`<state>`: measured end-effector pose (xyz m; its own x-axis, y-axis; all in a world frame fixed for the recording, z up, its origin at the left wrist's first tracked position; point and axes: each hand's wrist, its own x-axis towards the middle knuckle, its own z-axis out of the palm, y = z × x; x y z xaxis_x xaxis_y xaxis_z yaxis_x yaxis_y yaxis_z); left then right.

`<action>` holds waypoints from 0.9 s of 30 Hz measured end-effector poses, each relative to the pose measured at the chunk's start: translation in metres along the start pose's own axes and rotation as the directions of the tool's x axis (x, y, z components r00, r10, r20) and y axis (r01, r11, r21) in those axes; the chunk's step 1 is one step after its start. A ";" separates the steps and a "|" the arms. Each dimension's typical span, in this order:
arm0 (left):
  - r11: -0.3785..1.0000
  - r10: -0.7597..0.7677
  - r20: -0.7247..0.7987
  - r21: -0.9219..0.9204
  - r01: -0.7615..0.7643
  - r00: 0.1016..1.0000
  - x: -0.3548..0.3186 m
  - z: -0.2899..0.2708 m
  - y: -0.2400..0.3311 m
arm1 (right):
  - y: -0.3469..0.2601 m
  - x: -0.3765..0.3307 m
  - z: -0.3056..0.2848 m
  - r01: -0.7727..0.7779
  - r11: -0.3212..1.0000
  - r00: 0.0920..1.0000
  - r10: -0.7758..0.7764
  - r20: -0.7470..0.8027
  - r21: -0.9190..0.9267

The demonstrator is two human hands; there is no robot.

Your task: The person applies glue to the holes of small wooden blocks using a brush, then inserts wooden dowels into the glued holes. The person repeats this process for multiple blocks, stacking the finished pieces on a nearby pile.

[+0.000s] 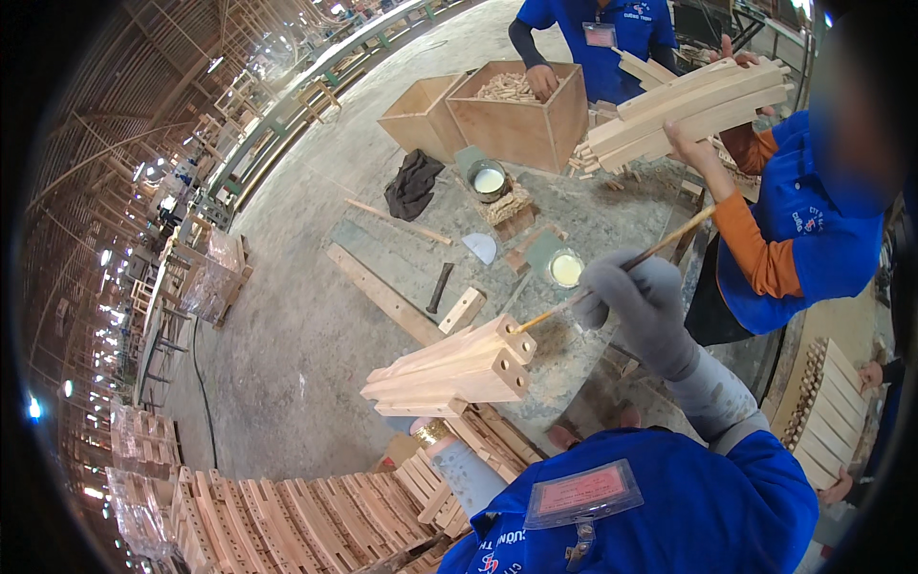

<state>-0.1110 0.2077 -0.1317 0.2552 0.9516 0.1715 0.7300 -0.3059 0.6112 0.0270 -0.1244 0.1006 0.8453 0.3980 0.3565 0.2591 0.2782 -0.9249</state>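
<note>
My right hand (pixel 639 301), in a grey glove, is closed around a long thin stick (pixel 675 233), perhaps a brush. Its yellowish tip touches the end of a bundle of light wooden pieces (pixel 445 368), near the drilled holes. From below, my left hand (pixel 428 428) holds this bundle; its fingers are mostly hidden by the wood. Just beyond the right glove stands a cup of pale cream liquid (pixel 566 270). A short drilled wooden block (pixel 463 311) and a dark hammer-like tool (pixel 440 288) lie past the bundle.
Another cup of whitish liquid (pixel 489 181) stands farther off, near a dark cloth (pixel 414 185). Plywood boxes (pixel 516 129) hold small wooden pieces. At right a co-worker (pixel 813 230) carries wooden slats (pixel 688 110); another reaches into a box. Stacked wooden parts (pixel 306 521) fill the lower left.
</note>
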 end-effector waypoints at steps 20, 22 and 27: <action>1.000 0.003 -0.011 0.004 -0.003 1.000 -0.003 -0.001 0.003 | 0.015 -0.003 0.001 0.104 0.993 0.988 -0.096 0.122 -0.059; 1.000 0.002 -0.009 0.004 -0.002 1.000 -0.005 -0.001 0.002 | 0.015 -0.004 0.002 0.106 0.993 0.986 -0.098 0.136 -0.055; 1.000 0.005 -0.012 0.012 -0.005 1.000 -0.002 0.000 0.003 | 0.018 -0.003 0.002 0.118 0.992 0.986 -0.111 0.125 -0.051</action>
<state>-0.1090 0.2048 -0.1304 0.2513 0.9503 0.1836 0.7363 -0.3109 0.6010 0.0283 -0.1190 0.0831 0.7463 0.4704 0.4709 0.3809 0.2784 -0.8817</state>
